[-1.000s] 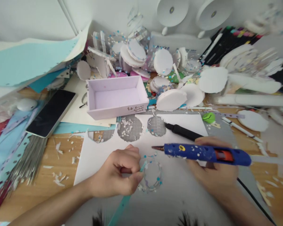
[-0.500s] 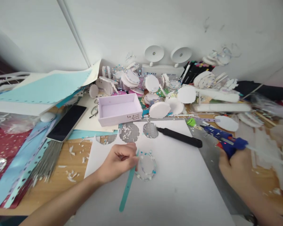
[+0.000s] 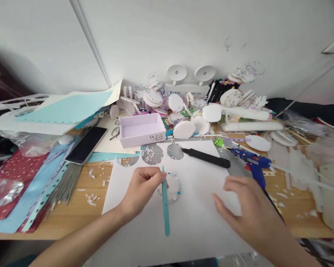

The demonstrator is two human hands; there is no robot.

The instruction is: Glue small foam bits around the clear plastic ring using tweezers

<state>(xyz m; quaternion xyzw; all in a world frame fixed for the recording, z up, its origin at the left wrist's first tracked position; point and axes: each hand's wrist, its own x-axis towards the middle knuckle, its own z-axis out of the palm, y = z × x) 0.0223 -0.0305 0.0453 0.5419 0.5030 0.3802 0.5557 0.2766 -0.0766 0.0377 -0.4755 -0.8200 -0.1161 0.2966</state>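
My left hand [image 3: 143, 187] is closed in a pinch on the upper end of a teal paper strip [image 3: 165, 207], pressing it against a small clear ring [image 3: 171, 182] dotted with blue bits. Both lie on a large white sheet [image 3: 195, 222] with round holes cut along its top edge. My right hand [image 3: 245, 211] hovers over the sheet's right side with its fingers spread and nothing in it. The blue glue gun [image 3: 252, 163] stands on the table just beyond that hand.
A black pen-like tool [image 3: 206, 157] lies on the sheet's top edge. A lilac open box [image 3: 141, 130], a dark phone [image 3: 86, 145], white foam discs [image 3: 183, 129], markers and blue and red papers [image 3: 30, 185] crowd the back and left. Scraps litter the wooden table [image 3: 80, 193].
My right hand carried the blue glue gun to the right, set it down on the table and came back empty over the sheet. My left hand kept its pinch on the strip at the ring.
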